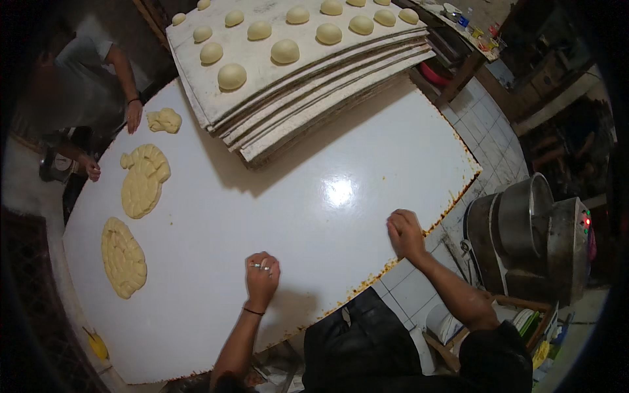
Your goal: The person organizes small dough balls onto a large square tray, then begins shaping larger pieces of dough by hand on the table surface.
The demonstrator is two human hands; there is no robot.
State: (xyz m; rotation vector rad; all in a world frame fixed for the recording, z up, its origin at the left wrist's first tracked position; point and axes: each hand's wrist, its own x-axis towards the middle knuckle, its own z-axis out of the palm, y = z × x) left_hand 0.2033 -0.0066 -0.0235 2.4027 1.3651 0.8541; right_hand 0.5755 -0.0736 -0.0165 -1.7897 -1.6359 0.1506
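While your left hand and right hand are resting clenched on the white table, two flat dough pieces are lying left of them.

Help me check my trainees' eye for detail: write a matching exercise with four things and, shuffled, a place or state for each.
1. Left hand
2. Right hand
3. Dough balls
4. Metal bowl

A. atop the stacked boards
B. beyond the table, at far right
C. wearing rings
D. beside the table's brown-stained edge

Pairs: 1-C, 2-D, 3-A, 4-B
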